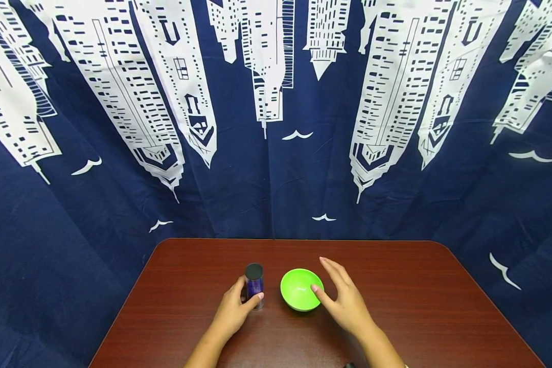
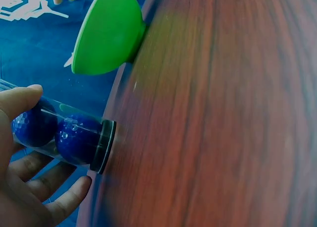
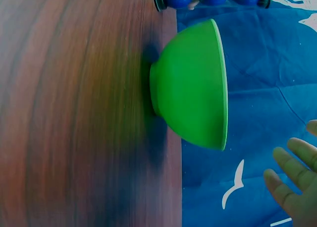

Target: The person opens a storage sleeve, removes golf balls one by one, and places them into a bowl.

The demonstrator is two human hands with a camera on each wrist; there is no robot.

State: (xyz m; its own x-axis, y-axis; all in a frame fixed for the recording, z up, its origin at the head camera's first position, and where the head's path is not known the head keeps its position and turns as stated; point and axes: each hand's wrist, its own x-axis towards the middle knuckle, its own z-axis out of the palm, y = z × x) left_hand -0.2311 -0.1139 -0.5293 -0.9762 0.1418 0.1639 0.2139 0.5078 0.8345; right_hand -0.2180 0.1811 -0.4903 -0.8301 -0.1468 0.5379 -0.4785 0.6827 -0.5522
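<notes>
A clear tube of blue golf balls (image 1: pixel 254 284) with dark end caps stands upright left of the bowl. My left hand (image 1: pixel 231 312) grips it from the left side, thumb in front and fingers behind. In the left wrist view, the thumb lies along the tube (image 2: pixel 81 139), and two dimpled blue balls show near its black cap. A bright green bowl (image 1: pixel 302 290) sits upright on the table; its inside looks bare. Just right of the bowl hovers my right hand (image 1: pixel 348 305), fingers extended and thumb overlapping the rim in the head view, holding nothing.
The reddish-brown wooden table (image 1: pixel 423 296) has rounded far corners. Behind it hangs a navy cloth (image 1: pixel 276 189) printed with white buildings and birds. A small black object (image 1: pixel 349 365) peeks in at the bottom edge of the head view.
</notes>
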